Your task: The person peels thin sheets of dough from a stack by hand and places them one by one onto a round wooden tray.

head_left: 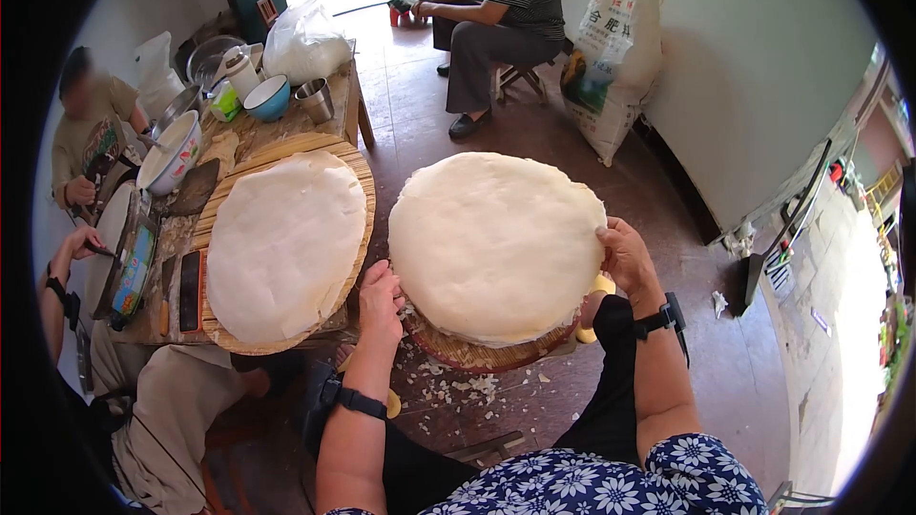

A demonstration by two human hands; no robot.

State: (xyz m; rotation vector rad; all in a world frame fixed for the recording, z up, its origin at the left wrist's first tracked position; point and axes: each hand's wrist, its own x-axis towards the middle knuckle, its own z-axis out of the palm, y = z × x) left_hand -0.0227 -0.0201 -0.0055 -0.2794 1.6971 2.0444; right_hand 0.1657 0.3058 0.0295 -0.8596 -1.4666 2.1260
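Note:
A thick stack of round, pale flat sheets lies on a round woven board in front of me. At the stack's lower left edge is my left hand, its fingers bent close to the rim. My right hand pinches the edge of the stack at its right side, thumb on top. Left of the stack, another pale round sheet rests on a slatted mat on the wooden table.
The wooden table holds a blue bowl, a metal cup and a floral basin. People sit at the left and beyond the table. A large sack leans on the wall. White scraps litter the floor.

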